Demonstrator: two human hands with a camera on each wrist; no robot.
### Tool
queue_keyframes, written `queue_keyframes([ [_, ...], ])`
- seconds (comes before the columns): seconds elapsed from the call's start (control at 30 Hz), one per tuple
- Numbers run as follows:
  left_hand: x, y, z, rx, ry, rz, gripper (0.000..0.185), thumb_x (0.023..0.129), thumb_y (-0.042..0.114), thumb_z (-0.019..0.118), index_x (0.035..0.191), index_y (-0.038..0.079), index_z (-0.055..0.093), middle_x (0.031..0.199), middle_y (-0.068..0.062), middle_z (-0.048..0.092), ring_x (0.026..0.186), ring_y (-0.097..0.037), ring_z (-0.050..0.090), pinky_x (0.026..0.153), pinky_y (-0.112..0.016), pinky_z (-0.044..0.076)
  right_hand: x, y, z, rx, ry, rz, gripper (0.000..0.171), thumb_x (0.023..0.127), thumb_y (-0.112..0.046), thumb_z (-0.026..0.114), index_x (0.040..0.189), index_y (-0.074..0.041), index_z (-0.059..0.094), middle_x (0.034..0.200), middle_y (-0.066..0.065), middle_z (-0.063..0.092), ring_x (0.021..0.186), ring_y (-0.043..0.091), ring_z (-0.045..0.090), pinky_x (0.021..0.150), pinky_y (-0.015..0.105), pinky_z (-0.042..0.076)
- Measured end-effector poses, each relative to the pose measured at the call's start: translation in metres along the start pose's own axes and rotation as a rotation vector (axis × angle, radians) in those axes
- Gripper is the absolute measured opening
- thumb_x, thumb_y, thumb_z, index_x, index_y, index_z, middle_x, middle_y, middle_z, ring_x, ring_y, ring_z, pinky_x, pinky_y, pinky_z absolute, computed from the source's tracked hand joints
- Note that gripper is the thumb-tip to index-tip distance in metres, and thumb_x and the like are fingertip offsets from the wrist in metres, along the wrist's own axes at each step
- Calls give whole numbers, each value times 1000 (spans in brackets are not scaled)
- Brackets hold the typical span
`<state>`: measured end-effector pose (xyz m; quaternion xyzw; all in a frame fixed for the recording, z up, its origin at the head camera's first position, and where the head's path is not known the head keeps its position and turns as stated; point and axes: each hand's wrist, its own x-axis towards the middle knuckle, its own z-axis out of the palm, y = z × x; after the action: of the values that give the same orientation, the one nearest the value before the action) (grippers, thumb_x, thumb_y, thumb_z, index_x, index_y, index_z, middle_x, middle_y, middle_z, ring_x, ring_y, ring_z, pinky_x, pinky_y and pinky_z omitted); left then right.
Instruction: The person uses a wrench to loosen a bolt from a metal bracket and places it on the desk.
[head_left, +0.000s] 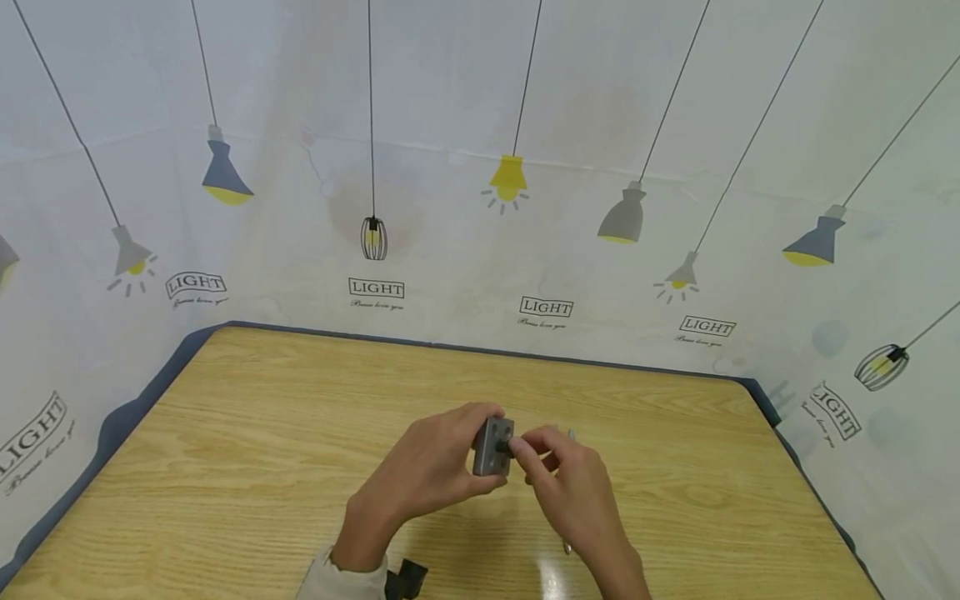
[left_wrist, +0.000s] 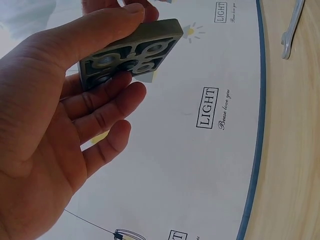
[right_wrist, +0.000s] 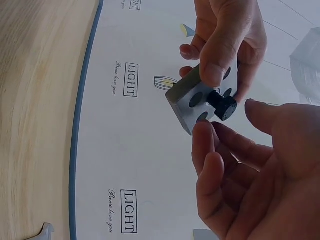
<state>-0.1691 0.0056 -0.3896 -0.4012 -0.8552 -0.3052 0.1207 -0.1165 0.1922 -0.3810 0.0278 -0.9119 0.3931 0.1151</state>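
Observation:
My left hand (head_left: pixel 431 462) holds a small grey metal block (head_left: pixel 484 450) by its edges, raised over the table. Round holes pierce the face with a black bolt (right_wrist: pixel 222 105) in it; recessed rings mark its other side in the left wrist view. The bolt's head and part of its shank stick out of the block. Around that head my right hand (head_left: pixel 577 479) has its thumb and fingers loosely bent. A narrow gap shows between thumb (right_wrist: pixel 257 112) and bolt head in the right wrist view, with a fingertip right at the block's face.
A silver wrench (left_wrist: pixel 292 30) lies on the wooden table (head_left: pixel 262 450), partly behind my right hand in the head view. White curtain (head_left: pixel 450 100) printed with lamps surrounds the table. A dark device (head_left: pixel 407 578) sits by my left sleeve.

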Motion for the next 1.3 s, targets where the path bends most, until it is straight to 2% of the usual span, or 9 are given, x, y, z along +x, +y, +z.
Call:
queue_keyframes([
  [0.13, 1, 2, 0, -10, -18, -2, 62, 77, 34, 85, 127, 13, 56, 109, 5, 66, 87, -4, 61, 75, -24, 53, 0, 0, 2, -2, 0, 5, 23, 96, -41, 64, 93, -20, 73, 82, -8, 70, 67, 3, 61, 60, 24, 48],
  [0.53, 0, 3, 0, -6, -26, -3, 62, 78, 34, 85, 127, 13, 56, 110, 5, 66, 87, -5, 61, 75, -24, 53, 0, 1, 3, 2, -6, -43, 8, 92, -26, 72, 95, -18, 73, 86, -7, 72, 70, 4, 64, 65, 23, 51],
  [0.97, 1, 2, 0, -9, -30, -12, 59, 79, 34, 84, 127, 13, 56, 109, 6, 66, 86, -3, 60, 74, -23, 53, -1, 0, 2, -9, -5, -93, 11, 89, -18, 75, 100, -18, 73, 83, -7, 69, 68, 3, 63, 66, 22, 52],
  [1.3, 0, 2, 0, -13, -13, 0, 57, 79, 34, 84, 124, 14, 58, 105, 8, 65, 81, -1, 57, 71, -21, 51, -1, 0, 2, -11, 8, -143, 17, 87, -14, 76, 103, -19, 72, 89, -5, 70, 69, 4, 63, 65, 22, 53],
])
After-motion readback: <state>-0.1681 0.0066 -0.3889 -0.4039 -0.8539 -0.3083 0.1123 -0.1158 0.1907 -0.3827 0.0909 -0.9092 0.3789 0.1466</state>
